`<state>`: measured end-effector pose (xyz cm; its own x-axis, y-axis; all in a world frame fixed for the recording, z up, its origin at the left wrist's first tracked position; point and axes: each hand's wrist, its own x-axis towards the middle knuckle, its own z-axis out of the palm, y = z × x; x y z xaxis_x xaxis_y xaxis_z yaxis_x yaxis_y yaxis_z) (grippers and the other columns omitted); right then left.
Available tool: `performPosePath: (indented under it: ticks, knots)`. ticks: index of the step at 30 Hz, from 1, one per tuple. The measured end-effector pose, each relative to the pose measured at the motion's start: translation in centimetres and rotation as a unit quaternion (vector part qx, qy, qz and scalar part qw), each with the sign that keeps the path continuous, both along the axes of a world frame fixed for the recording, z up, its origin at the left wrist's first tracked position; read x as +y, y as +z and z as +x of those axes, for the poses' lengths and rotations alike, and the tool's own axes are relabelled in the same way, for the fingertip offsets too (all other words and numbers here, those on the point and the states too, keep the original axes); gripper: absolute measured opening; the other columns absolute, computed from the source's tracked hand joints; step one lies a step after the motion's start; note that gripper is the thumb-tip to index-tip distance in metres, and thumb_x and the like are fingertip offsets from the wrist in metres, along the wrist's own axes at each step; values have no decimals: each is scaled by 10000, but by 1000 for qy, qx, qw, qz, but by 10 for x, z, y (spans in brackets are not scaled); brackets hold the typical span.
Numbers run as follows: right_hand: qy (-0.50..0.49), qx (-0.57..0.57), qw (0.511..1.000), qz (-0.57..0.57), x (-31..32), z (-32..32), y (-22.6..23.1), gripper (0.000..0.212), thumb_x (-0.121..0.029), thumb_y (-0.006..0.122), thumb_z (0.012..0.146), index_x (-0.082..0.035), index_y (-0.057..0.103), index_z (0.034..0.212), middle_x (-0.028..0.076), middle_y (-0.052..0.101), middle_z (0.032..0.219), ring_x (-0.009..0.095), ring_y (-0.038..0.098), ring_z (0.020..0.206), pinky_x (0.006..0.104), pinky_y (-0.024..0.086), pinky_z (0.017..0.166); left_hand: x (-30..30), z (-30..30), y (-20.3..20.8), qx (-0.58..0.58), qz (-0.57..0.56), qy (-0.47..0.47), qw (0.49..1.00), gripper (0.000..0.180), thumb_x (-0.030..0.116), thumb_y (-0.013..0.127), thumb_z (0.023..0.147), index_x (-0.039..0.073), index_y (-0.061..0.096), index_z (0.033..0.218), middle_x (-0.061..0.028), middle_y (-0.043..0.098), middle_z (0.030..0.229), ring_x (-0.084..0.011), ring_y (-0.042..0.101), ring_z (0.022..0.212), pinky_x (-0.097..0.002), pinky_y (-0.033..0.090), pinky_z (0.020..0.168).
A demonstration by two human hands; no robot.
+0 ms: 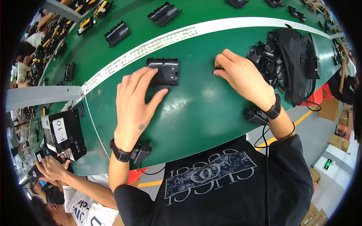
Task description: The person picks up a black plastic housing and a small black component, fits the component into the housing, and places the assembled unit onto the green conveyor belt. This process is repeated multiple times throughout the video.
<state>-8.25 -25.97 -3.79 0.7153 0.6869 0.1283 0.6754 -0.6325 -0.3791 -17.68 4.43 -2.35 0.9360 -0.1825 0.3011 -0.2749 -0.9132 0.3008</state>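
Note:
A black plastic housing (167, 71), shaped like a shallow tray with cut-outs, lies on the green table in front of me. My left hand (135, 92) reaches over its left side, with fingertips resting on it. The thumb is spread away and the fingers are stretched out. To the right, my right hand (236, 71) is closed in a pinch above the tabletop. A bit of something dark shows at its fingertips, too small to name. Just beyond that hand lies a pile of small black plastic parts (268, 52).
A black mesh bag (292, 64) stands beside the pile. A white strip (211, 25) divides my table from a green surface with more black housings (117, 34). At left are a grey post (45, 97), a black box (69, 135) and a co-worker's hand (51, 168).

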Motion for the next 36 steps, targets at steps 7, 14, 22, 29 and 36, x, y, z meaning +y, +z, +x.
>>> performPosePath:
  ticks: [7,14,22,29,36]
  knots:
    - [49,-5,995,87,29,4,11,155,-96,751,954,-27,641,1038,127,597,961,360,646,867,443,540,765,-6,13,-24,-26,-14,-44,999,558,231,879,852,87,685,1356,-60,707,1277,-276,624,1072,-404,471,926]
    - [104,-34,987,121,72,1,13,165,-112,769,933,-37,633,991,111,587,941,326,633,888,437,547,772,-16,8,-31,-30,-108,-41,993,599,242,906,816,95,680,1351,-40,745,1198,-273,639,1017,-410,465,943]
    - [102,-105,987,59,87,5,5,199,-131,793,889,-55,618,949,76,569,908,294,619,887,415,557,750,-11,10,-41,-55,-131,-57,988,553,274,903,818,111,708,1309,-24,750,1188,-245,635,1015,-429,441,984]
    - [107,-132,982,-81,92,8,17,165,-153,777,874,-67,638,896,47,596,919,260,639,897,377,575,709,-12,10,-45,-111,-46,-86,989,446,296,885,836,136,760,1232,3,720,1238,-216,612,984,-449,427,994]
    - [124,-149,977,-89,91,12,13,134,-140,770,863,-70,656,881,48,608,928,250,650,907,364,582,717,-11,14,-40,-98,-24,-96,990,435,291,878,849,136,764,1239,18,708,1250,-218,604,961,-446,422,986]
